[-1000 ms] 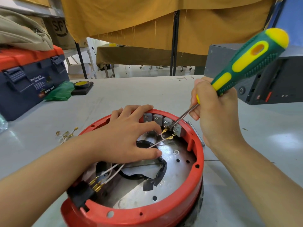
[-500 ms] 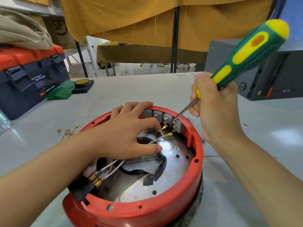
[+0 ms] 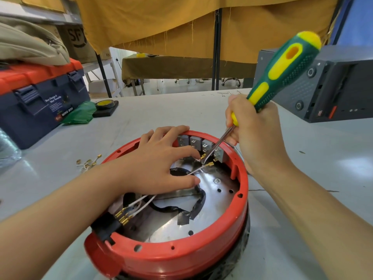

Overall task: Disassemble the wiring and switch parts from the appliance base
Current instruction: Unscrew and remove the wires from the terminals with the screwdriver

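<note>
A round red appliance base (image 3: 181, 257) sits upside down on the table, its metal plate exposed. Several grey switch blocks (image 3: 198, 143) line its far inner rim. White wires (image 3: 141, 203) with brass terminals run from a black connector (image 3: 107, 225) at the near left to the switches. My left hand (image 3: 159, 164) rests spread inside the base, index finger by the brass terminals (image 3: 205, 160). My right hand (image 3: 256, 136) grips a green-and-yellow screwdriver (image 3: 282, 69), whose tip sits at the terminals below the switches.
A blue toolbox with a red lid (image 3: 38, 98) stands at the far left, with a green bag (image 3: 80, 114) and a tape roll (image 3: 105, 104) beside it. Loose brass-tipped wires (image 3: 88, 161) lie left of the base. A dark grey computer case (image 3: 331, 87) lies at the right.
The view has shifted slightly. Both hands stay in place, with the screwdriver tip kept at the terminals by the switches.
</note>
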